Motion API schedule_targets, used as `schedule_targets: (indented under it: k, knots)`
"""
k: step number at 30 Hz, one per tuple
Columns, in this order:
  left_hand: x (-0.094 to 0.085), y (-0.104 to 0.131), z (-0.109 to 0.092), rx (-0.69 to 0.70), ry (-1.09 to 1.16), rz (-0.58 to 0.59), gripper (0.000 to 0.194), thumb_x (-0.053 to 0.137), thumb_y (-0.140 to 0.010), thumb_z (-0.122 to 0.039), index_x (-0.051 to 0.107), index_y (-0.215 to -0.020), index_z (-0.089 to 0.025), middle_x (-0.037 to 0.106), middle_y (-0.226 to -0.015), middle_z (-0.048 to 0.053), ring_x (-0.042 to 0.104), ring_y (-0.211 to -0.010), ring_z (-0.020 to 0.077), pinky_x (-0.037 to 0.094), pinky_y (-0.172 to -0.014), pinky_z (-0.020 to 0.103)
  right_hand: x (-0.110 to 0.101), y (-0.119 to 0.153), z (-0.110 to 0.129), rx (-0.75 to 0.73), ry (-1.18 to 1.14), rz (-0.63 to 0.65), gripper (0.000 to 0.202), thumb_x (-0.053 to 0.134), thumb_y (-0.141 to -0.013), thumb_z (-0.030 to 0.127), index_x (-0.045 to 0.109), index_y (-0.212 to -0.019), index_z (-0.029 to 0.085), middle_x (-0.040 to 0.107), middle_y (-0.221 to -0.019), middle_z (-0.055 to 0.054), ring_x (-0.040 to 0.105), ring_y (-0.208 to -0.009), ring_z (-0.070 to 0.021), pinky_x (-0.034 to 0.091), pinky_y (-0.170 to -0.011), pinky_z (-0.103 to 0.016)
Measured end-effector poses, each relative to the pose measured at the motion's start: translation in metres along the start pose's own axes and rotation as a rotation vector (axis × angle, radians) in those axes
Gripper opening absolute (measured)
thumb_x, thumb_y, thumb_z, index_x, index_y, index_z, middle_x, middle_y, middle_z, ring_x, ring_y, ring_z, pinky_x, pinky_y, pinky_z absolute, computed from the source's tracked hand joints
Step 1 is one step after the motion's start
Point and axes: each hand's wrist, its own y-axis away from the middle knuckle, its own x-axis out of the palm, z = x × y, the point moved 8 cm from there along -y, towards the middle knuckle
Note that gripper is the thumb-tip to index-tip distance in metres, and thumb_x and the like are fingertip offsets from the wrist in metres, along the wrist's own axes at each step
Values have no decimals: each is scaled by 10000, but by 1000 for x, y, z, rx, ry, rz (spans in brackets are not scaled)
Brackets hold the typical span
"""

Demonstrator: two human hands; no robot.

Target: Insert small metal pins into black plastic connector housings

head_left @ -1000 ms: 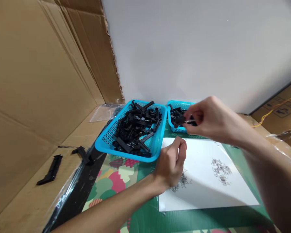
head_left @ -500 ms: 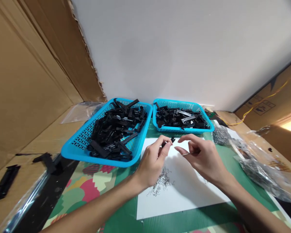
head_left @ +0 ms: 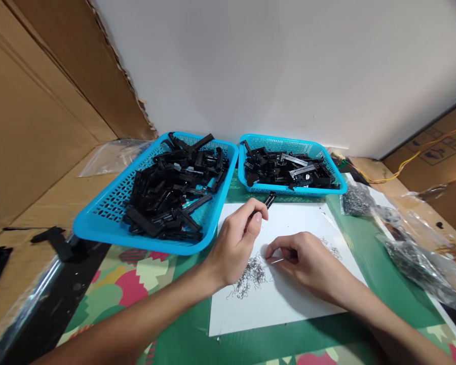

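My left hand is closed around a slim black plastic part, whose far end sticks out past the fingers above the white sheet. My right hand is low over the sheet, fingers bent together, with a thin metal rod showing between them; the rest of the rod is hidden in the palm. Its fingertips are at the right edge of a pile of small bent wire pieces. A smaller scatter of wire pieces lies behind the right hand.
Two blue baskets of black plastic parts stand at the back, a larger left one and a smaller right one. Clear bags of small metal pieces lie at the right. Loose black parts are at the left, beside cardboard.
My right hand has come down from beside the black part to the wire pile, and its fingers have drawn closer together. My left hand still holds the black part, now showing more of it.
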Motion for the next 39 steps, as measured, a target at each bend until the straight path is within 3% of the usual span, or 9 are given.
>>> schedule_targets:
  k: [4,8,12,15,19,23,28,34,39]
  knots:
    - [4,0,-8,84,-82,46,308,402,-1113,-313,646,-973,-190,522,-869,-15,471,-759,141,362,-724,295,-4,0,-3,8,42,-2,353,575,-766,-30,786,-906,216,542,-614,62,389,-563,-112,290,-575,-238]
    - [5,0,-11,100,-120,58,315,411,-1104,-293,651,-930,-186,512,-868,-16,479,-747,137,373,-720,292,-10,1,-11,8,12,33,306,562,-772,-17,733,-908,198,566,-668,48,444,-610,-120,316,-587,-234]
    - [9,1,-11,79,-183,88,191,517,-1057,-270,657,-947,-202,557,-922,-10,537,-796,143,407,-733,281,-23,5,-12,-42,-106,0,200,561,-865,42,678,-930,191,497,-654,59,435,-606,-122,293,-559,-238]
    - [18,3,-9,74,-277,183,139,559,-1049,-295,672,-1017,-221,586,-1003,2,586,-849,157,436,-759,285,-30,8,-11,-56,-179,-30,105,569,-941,126,650,-956,191,431,-622,77,390,-578,-119,267,-541,-246]
    - [27,7,-11,114,-381,288,254,444,-1112,-330,665,-1065,-216,592,-1061,20,592,-827,156,435,-749,294,-32,10,-7,-76,-190,-54,57,600,-954,171,651,-955,195,391,-622,84,357,-576,-116,264,-541,-247]
    - [23,4,-11,122,-318,254,269,427,-1125,-341,652,-1048,-217,579,-1023,14,569,-823,150,420,-722,277,-39,11,-3,-123,-173,-206,87,628,-979,254,683,-949,194,312,-607,91,301,-556,-114,234,-525,-255]
    - [14,0,-11,140,-188,115,215,485,-1113,-312,641,-1007,-209,576,-968,-1,557,-831,138,413,-756,265,-50,14,1,-158,-185,-428,131,655,-973,291,735,-945,191,290,-597,88,276,-534,-110,221,-506,-260]
    - [12,0,-11,116,-151,95,227,488,-1113,-329,667,-1035,-212,595,-982,1,547,-812,139,414,-756,274,-49,18,4,-191,-229,-549,115,683,-955,278,743,-894,201,309,-583,84,278,-507,-105,220,-467,-258]
    - [13,1,-11,118,-105,123,311,350,-1141,-332,640,-1108,-225,613,-1024,31,588,-951,187,447,-875,323,-66,43,16,-379,84,-857,79,713,-922,165,737,-928,240,377,-560,79,348,-471,-105,300,-461,-263]
